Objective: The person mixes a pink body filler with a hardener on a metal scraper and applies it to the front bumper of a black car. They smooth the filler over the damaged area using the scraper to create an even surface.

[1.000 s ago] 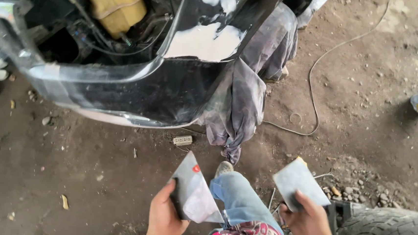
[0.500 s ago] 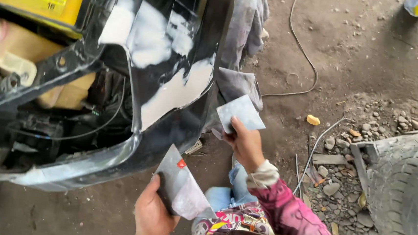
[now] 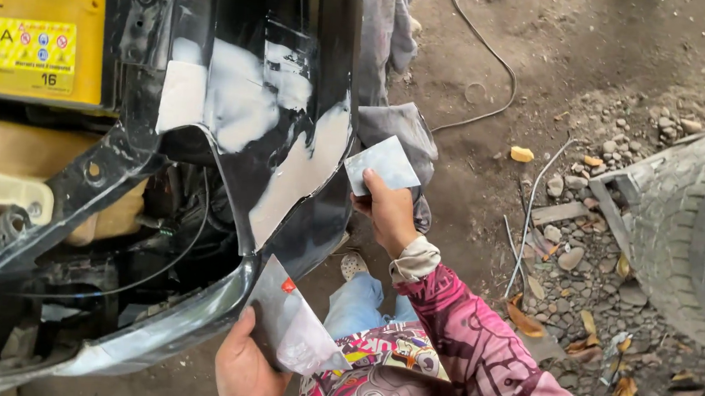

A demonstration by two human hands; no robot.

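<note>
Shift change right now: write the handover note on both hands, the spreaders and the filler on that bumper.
Right hand holds a flat metal spreader by the black bumper panel, at the edge of the pale filler patch.
Left hand holds a second blade carrying filler, low beside the bumper's lower edge.
Done: filler patches already on the panel.
Left: black gaps show between the patches.

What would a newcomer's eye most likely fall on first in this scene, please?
Probably the black car body panel, upper centre, smeared with pale grey filler. The right hand holds a flat spreader at the panel's edge, while the left hand, low down, holds a filler-coated board. A yellow battery sits top left.
</note>
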